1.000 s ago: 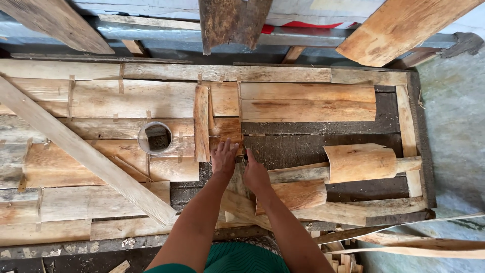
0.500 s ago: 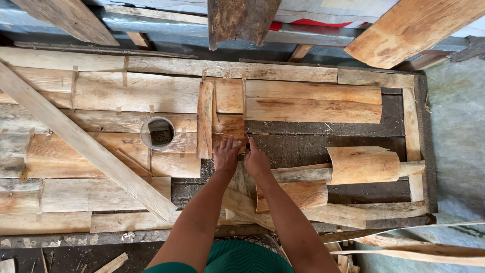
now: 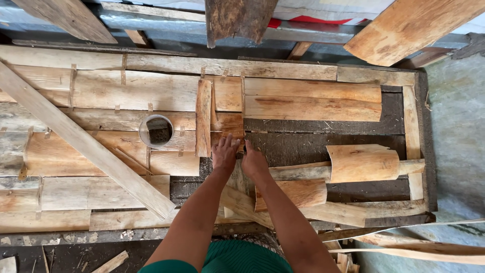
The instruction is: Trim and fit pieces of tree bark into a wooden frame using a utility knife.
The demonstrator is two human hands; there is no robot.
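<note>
Flat on the work table (image 3: 313, 146), near its middle: both hands, left hand (image 3: 225, 154) just beside right hand (image 3: 254, 163), fingertips on a small veneer piece (image 3: 228, 125). Directly left of that piece, a narrow upright strip (image 3: 203, 118). Farther left, a round tin (image 3: 156, 130) set among flat sheets. Across the left half, a long diagonal plank (image 3: 86, 144). Right of the hands, a curled sheet (image 3: 365, 163), perhaps resting on a pole. Far right, two wide sheets (image 3: 310, 100) side by side.

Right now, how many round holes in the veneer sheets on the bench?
1. The round hole sits in the pale veneer left of the upright strip, up-left of the left hand. The diagonal plank and overlapping sheets may hide others.
</note>
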